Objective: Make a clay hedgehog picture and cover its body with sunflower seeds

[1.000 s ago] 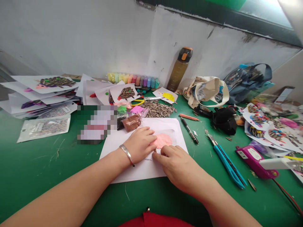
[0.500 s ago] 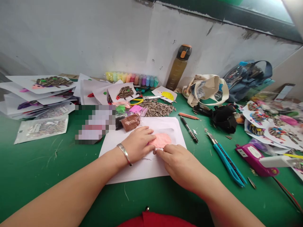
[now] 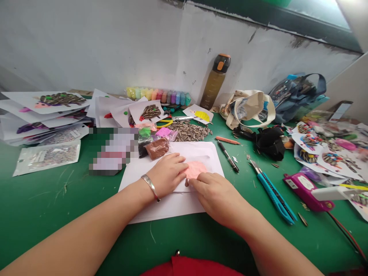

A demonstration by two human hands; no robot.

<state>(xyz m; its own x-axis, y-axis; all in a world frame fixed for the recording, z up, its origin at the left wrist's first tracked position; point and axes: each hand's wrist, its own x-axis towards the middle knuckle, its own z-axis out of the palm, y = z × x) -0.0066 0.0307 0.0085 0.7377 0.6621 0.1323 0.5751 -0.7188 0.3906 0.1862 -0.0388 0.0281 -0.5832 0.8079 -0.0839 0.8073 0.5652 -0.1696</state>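
Observation:
A flattened pink clay oval (image 3: 196, 168) lies on a small sheet of white paper (image 3: 180, 188), above a larger white sheet (image 3: 184, 209). My left hand (image 3: 169, 171), palm down with fingers stretched out, rests on the paper at the oval's left edge. My right hand (image 3: 211, 191) is curled, covering the oval's lower right part. Its index fingertip is against a small brown clay piece (image 3: 186, 183) at the oval's lower edge. The thumb is hidden below the hand. A packet of brown clay (image 3: 157, 148) lies just beyond my left hand.
Behind the paper lie sunflower seeds (image 3: 191, 131) and yellow-handled scissors (image 3: 165, 123). On the right are a pen (image 3: 228, 156), an orange pencil (image 3: 227, 140), a blue utility knife (image 3: 276, 195) and a purple device (image 3: 309, 191). A bottle (image 3: 215, 82) stands by the wall; seed pictures (image 3: 61, 99) are stacked left.
The whole view has shifted slightly. My right hand's fingers have moved a little over the pink clay's lower edge by the brown piece. My left hand stays in place.

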